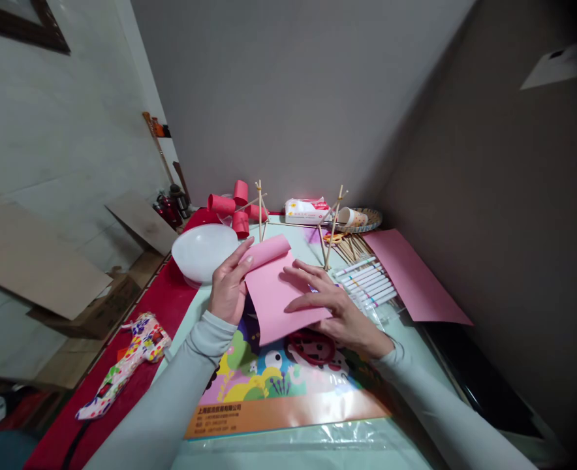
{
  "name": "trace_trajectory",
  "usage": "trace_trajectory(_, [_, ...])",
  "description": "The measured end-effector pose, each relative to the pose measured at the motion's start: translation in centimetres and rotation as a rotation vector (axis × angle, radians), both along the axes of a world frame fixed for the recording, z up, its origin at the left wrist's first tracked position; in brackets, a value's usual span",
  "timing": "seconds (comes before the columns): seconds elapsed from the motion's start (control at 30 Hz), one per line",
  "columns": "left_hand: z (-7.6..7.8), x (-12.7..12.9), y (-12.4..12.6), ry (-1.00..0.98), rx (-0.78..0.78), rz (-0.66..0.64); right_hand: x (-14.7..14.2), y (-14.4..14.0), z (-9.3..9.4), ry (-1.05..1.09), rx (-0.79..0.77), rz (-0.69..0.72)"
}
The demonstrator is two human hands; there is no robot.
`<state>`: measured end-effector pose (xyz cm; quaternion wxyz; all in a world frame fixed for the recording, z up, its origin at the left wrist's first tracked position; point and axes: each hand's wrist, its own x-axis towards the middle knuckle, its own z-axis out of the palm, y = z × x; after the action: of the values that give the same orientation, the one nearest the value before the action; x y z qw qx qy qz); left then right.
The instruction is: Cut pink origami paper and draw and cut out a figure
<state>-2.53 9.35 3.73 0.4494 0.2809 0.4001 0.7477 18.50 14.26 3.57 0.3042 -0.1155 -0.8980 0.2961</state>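
Observation:
A pink paper sheet (279, 294) is held above the table, its far edge curled into a tube. At the tube's left end, my left hand (230, 284) is closed, thumb on the near side. My right hand (335, 307) grips the sheet's right part, fingers laid over its top; its thumb is hidden. Below the sheet lies a colourful printed package (269, 385) in clear plastic. The red handle of a tool (312, 348), perhaps scissors, shows under my right hand.
Red paper tubes (221, 203), a white bowl (203, 251) and tied stick frames (336, 219) stand toward the back. Markers (367, 282) and another pink sheet (416, 274) lie right. A tissue pack (307, 211) and basket with paper cup (352, 217) sit behind. A patterned object (124, 365) lies left.

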Motion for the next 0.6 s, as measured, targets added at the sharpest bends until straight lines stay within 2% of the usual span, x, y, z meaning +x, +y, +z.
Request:
trace_trajectory(0.3, [-0.4, 1.7, -0.5, 0.26, 0.092, 0.131, -0.6, -0.9, 0.4, 0.169, -0.588, -0.278])
trace_trajectory(0.43, [-0.1, 2.1, -1.1, 0.551, 0.121, 0.236, -0.8, -1.3, 0.4, 0.223, -0.929, -0.18])
trace_trajectory(0.53, [0.3, 2.4, -1.6, 0.686, 0.121, 0.229, -1.1, -1.4, 0.2, 0.272, -1.118, -0.12])
trace_trajectory(0.6, [0.6, 2.6, -1.9, 0.717, 0.14, 0.21, -1.2, -1.4, 0.1, 0.312, -1.184, -0.125])
